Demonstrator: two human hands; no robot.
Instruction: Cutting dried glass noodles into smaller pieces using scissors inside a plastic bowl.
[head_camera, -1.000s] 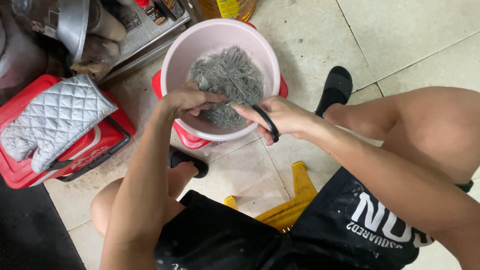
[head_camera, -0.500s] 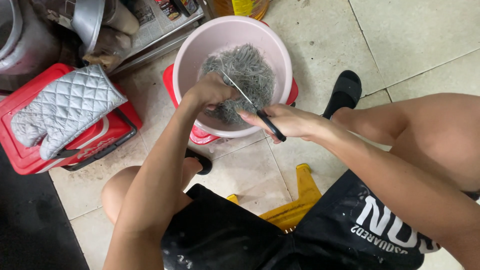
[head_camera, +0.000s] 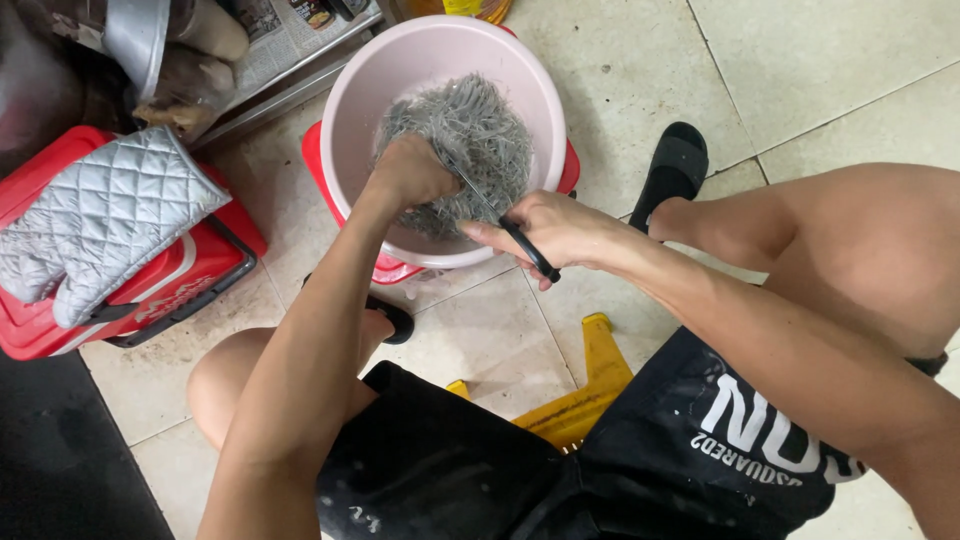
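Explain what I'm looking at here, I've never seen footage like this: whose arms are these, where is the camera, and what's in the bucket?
The camera sits on a person's head and looks down, so the arms are that person's own. They are seated low on a yellow stool over a tiled floor. The left hand grips a clump of grey noodles inside a pink bucket. The right hand holds black-handled scissors, blades pointing into the noodles. Beside the bucket, a grey quilted oven mitt lies on a red case. A black sandal shows on one foot.
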